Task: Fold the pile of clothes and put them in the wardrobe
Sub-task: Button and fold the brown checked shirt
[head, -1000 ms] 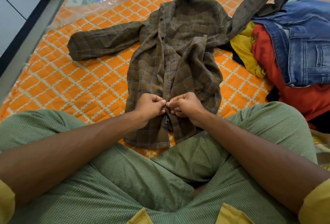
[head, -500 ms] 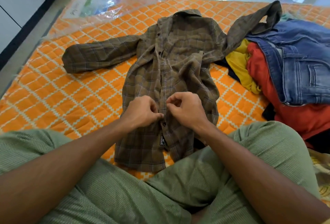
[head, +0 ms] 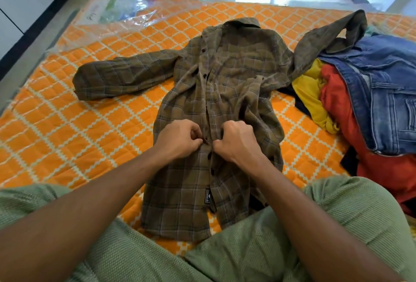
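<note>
Orange quilted bed (head: pixel 67 137) fills the frame and carries everything; the shirt (head: pixel 238 65), brown plaid, lies front-up down the middle of it, its long axis running from the hem at lower centre, by the person's knees, away to the collar at upper centre; one sleeve is spread flat toward the left of the frame, the other is draped over the pile (head: pixel 387 101) of jeans and red and yellow clothes at the right edge; that pile is unfolded, so the task looks barely begun. The left hand (head: pixel 180 140) and right hand (head: pixel 236 144) meet at mid-frame on the placket, one on each side of it, fingers curled and pinching the two front edges together, seemingly at a button; neither is the nearer. Below them the front appears closed; above them it gapes, with buttons (head: pixel 205 76) showing along the line toward the collar; so the next fastening probably lies straight ahead, up that same axis.
</note>
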